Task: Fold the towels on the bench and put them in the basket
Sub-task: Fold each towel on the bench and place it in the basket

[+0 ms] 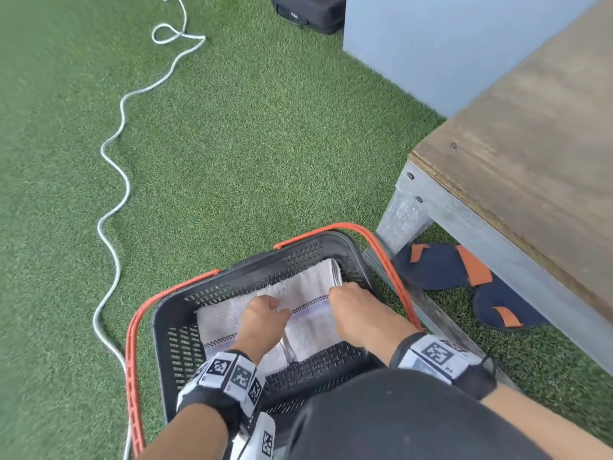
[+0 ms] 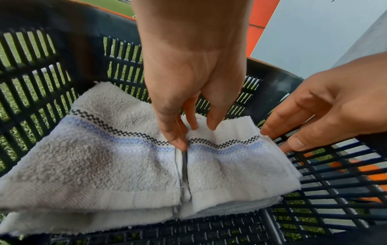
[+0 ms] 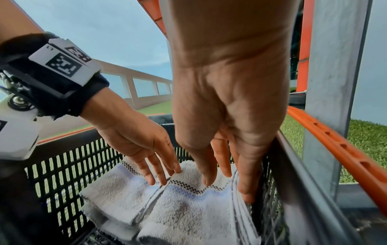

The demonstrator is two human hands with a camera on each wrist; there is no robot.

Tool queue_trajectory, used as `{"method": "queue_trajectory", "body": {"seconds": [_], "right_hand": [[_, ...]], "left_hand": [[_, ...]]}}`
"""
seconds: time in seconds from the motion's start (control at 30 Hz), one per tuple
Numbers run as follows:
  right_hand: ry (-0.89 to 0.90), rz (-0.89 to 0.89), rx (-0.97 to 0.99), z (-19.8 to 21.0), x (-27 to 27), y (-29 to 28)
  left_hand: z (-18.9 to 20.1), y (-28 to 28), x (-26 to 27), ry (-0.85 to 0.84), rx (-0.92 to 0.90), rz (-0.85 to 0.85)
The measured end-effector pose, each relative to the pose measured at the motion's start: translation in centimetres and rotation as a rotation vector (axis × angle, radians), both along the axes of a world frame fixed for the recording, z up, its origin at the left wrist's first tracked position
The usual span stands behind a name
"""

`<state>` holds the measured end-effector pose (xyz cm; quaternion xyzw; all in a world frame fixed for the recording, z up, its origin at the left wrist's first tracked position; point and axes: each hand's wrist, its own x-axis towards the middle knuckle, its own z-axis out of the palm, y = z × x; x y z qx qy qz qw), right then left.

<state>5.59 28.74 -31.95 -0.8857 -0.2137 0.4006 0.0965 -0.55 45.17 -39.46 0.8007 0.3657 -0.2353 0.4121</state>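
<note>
Two folded white towels with blue and checkered stripes lie side by side in the black basket (image 1: 159,313) with orange handles. My left hand (image 1: 262,313) points down, its straight fingertips (image 2: 178,140) pushed into the seam between the left towel (image 2: 83,157) and the right towel (image 2: 234,169). My right hand (image 1: 351,307) also points down with straight fingers (image 3: 247,190). They touch the right towel's outer edge, next to the basket wall (image 3: 270,182). Neither hand grips anything.
The basket stands on green artificial turf beside the wooden bench (image 1: 530,144) with metal legs. Two dark blue and orange sandals (image 1: 441,263) lie under the bench. A white rope (image 1: 112,207) snakes along the left; a black bag (image 1: 308,11) sits far back.
</note>
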Motion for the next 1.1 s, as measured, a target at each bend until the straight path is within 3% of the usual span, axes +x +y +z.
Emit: {"method": "queue_trajectory", "body": {"seconds": [0.13, 0.27, 0.43, 0.6, 0.83, 1.1], "right_hand": [[-0.046, -0.014, 0.052, 1.9, 0.3, -0.8], [-0.107, -0.102, 0.25, 5.4, 1.2, -2.7], [-0.263, -0.26, 0.483, 13.0, 1.1, -6.3], [-0.42, -0.366, 0.572, 20.0, 0.3, -11.5], [-0.541, -0.498, 0.569, 26.3, -2.9, -20.2], [-0.757, -0.698, 0.414, 30.1, -10.0, -33.2]], "left_hand": [[3.5, 0.4, 1.1, -0.047, 0.022, -0.08], [8.3, 0.5, 3.6, -0.134, -0.02, -0.199], [17.9, -1.6, 6.5, -0.227, -0.037, -0.491], [27.8, -5.2, 8.1, -0.372, 0.07, -0.733], [36.2, -14.4, 8.2, -0.574, 0.147, -0.929], [40.1, -30.5, 6.8, -0.739, 0.155, -1.146]]}}
